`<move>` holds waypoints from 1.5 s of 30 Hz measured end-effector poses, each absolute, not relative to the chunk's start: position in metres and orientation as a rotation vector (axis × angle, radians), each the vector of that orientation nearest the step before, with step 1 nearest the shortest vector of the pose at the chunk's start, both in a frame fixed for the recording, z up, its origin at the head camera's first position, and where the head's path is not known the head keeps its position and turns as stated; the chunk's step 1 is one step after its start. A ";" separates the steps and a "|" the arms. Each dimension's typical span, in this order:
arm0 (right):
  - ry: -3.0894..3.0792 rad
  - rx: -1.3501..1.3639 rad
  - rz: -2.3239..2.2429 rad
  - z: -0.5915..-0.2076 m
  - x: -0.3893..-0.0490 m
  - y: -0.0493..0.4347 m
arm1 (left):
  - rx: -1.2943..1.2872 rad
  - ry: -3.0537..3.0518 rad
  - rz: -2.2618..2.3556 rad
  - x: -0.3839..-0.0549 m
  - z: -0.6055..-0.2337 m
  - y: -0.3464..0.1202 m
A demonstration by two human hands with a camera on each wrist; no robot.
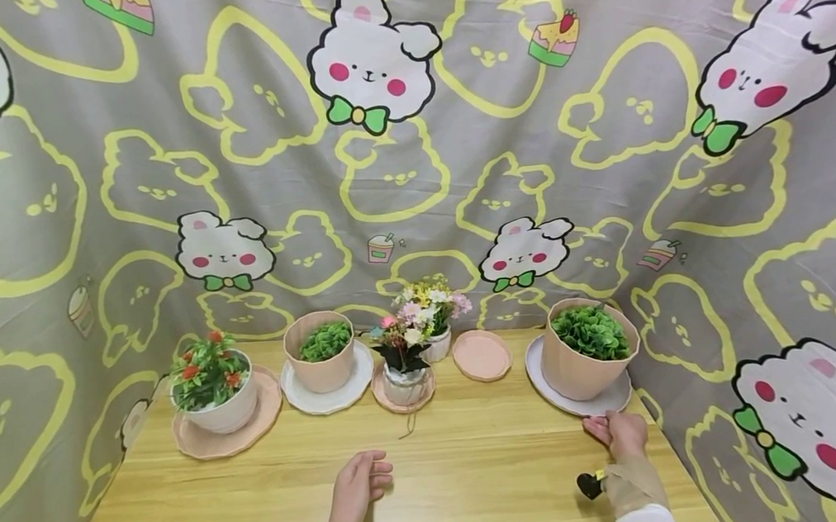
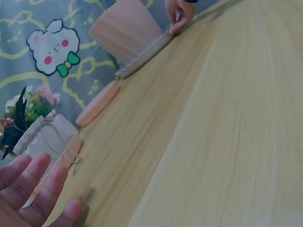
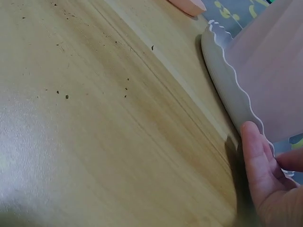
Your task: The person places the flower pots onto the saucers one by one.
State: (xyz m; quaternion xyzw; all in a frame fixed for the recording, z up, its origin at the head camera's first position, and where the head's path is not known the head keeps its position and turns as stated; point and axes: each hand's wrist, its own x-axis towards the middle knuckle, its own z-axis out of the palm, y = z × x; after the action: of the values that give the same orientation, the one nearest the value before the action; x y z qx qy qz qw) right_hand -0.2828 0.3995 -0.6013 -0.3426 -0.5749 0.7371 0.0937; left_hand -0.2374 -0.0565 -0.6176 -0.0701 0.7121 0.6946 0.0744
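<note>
At the right, my right hand [image 1: 622, 434] pinches the near rim of a wavy-edged white saucer [image 3: 222, 75]. The thumb lies along its outer wall, and a finger reaches over the rim. On that saucer stands a large pink pot [image 1: 579, 363] filled with green leaves [image 1: 594, 333]. My left hand [image 1: 360, 486] is held over the table's middle, its fingers relaxed and nothing in them. Nearest to it is a small white pot [image 1: 404, 388] of mixed flowers, with a string hanging from it, on a pink saucer [image 1: 427, 394].
An unoccupied pink saucer [image 1: 482, 355] lies left of the large pot. Farther left stand a smaller pink pot [image 1: 321, 373] on a white saucer and a white pot [image 1: 229, 408] with red flowers. Dark crumbs [image 3: 66, 97] dot the wooden table [image 1: 481, 471]. A patterned curtain [image 1: 409, 154] surrounds it.
</note>
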 end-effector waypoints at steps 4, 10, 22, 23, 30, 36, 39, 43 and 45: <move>-1.686 -1.013 2.186 -0.605 -0.284 0.399 | -0.218 2.134 2.093 -0.237 -0.616 -0.058; -1.637 -0.963 2.183 -0.609 -0.283 0.387 | -0.220 2.126 2.107 -0.238 -0.611 -0.059; -1.813 -0.792 2.267 -0.605 -0.293 0.343 | -0.222 2.111 2.196 -0.241 -0.601 -0.056; -1.828 -0.788 2.266 -0.606 -0.296 0.340 | -0.222 2.109 2.205 -0.241 -0.600 -0.055; -1.904 -0.783 2.238 -0.610 -0.313 0.316 | -0.202 2.097 2.290 -0.248 -0.589 -0.040; -1.948 -0.758 2.224 -0.613 -0.329 0.296 | -0.165 2.096 2.343 -0.256 -0.580 -0.022; -1.940 -0.732 2.224 -0.615 -0.339 0.287 | -0.157 2.090 2.368 -0.260 -0.577 -0.014; -1.962 -0.702 2.224 -0.614 -0.350 0.275 | -0.122 2.084 2.387 -0.263 -0.571 -0.006; -1.982 -0.696 2.216 -0.612 -0.355 0.269 | -0.102 2.087 2.383 -0.265 -0.565 -0.001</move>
State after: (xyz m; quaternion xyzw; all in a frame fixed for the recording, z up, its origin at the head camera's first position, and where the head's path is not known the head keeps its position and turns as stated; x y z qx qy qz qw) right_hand -0.3548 0.2694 -0.6119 -0.2277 -0.6485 0.7250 0.0439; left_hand -0.2648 -0.0015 -0.5651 -0.0322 0.6585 0.7518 -0.0139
